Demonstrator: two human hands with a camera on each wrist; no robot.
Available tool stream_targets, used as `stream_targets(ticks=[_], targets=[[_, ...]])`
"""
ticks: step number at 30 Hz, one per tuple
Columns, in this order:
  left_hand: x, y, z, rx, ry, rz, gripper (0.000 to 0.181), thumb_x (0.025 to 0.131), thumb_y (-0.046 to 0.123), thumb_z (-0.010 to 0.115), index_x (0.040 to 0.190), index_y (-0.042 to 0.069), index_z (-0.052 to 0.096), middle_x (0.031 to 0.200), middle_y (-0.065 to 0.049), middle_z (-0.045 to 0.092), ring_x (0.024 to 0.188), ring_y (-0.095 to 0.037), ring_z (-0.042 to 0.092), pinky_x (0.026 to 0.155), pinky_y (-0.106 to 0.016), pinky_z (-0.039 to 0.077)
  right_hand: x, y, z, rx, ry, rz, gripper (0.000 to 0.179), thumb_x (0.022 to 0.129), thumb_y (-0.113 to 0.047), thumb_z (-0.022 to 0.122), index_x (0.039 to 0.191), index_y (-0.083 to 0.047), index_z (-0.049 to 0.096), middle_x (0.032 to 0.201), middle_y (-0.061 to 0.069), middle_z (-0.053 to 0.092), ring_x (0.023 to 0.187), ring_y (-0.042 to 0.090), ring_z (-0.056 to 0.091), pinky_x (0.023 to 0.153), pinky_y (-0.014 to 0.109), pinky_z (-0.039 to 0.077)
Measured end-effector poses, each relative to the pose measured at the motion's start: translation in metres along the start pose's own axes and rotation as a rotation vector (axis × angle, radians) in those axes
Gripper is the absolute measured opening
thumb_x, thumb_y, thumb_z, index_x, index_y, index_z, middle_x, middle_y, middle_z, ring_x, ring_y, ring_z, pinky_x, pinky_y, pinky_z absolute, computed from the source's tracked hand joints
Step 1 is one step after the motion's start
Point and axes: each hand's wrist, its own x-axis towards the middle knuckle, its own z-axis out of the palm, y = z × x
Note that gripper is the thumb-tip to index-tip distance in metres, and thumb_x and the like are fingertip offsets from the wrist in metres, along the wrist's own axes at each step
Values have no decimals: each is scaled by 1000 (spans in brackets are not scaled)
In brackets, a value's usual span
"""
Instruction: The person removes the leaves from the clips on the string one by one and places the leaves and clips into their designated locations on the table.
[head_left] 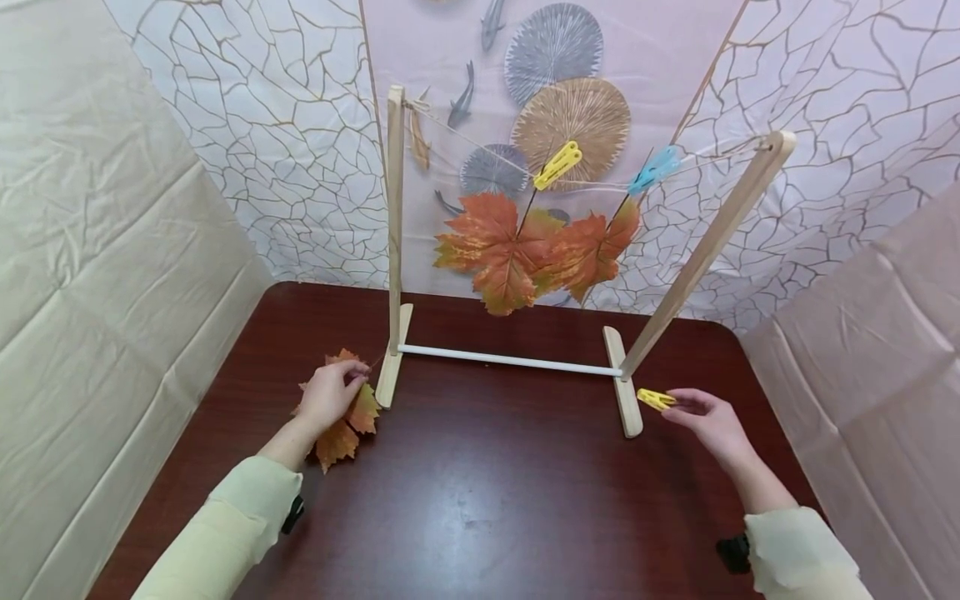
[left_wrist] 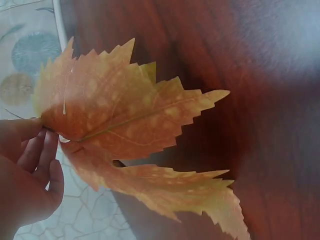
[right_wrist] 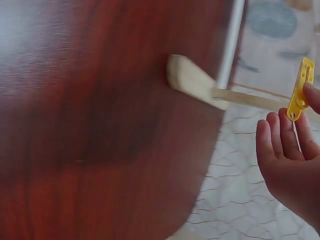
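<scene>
My left hand (head_left: 330, 396) pinches the stem of an orange maple leaf (left_wrist: 130, 110) at the table's left side, beside the rack's left foot. In the left wrist view the leaf spreads out from the fingertips, its lobes pointing away from the hand. Between thumb and fingers of my right hand (head_left: 708, 421) is a yellow clothespin (head_left: 656, 400), near the rack's right foot. Two more leaves (head_left: 506, 250) hang from the string (head_left: 480, 148), one by a yellow clothespin (head_left: 558, 165), the other by a blue clothespin (head_left: 654, 170).
The wooden rack has a left post (head_left: 395, 225), a leaning right post (head_left: 705, 254) and a white crossbar (head_left: 510, 361) low between its feet. It stands towards the back of the dark red table (head_left: 465, 492). Patterned cloth (head_left: 300, 150) hangs behind, with beige cloth at both sides.
</scene>
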Motion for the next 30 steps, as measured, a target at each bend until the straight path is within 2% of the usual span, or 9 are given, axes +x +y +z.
stream_targets(ticks=[6,9,15,21,30], targets=[[-3,-6,7,-21,-21,-17,14,87,7,62,98,2,69,85,-12,70,78,-26,64,69,-40,49,-1,24,19,-113,-17,45,39,81,-9,70,111,12,55,88,9,70,70,-8,55,63,18,47],[-5,-9,10,-10,-42,-37,13,88,8,62,98,3,69,85,-10,70,77,-24,64,68,-38,49,-1,35,28,-167,-22,58,36,79,-7,71,106,11,57,88,16,69,70,-2,56,61,19,46],[-8,-13,15,-3,-86,-52,12,87,7,61,96,4,69,87,-10,71,78,-24,65,68,-38,50,-2,54,39,-262,-43,95,32,76,-10,72,101,8,60,89,17,66,73,11,56,60,24,44],[-13,-15,19,16,-115,-71,12,88,7,61,96,4,70,89,-11,71,78,-23,64,68,-37,50,-2,60,44,-323,-54,118,32,76,-13,73,99,5,61,89,16,64,71,15,52,61,27,41],[-19,-18,24,54,-153,-62,11,87,7,61,94,6,70,88,-9,71,76,-21,64,67,-39,50,-4,64,49,-341,-70,102,29,74,-12,74,96,3,62,87,14,63,72,15,51,63,27,41]])
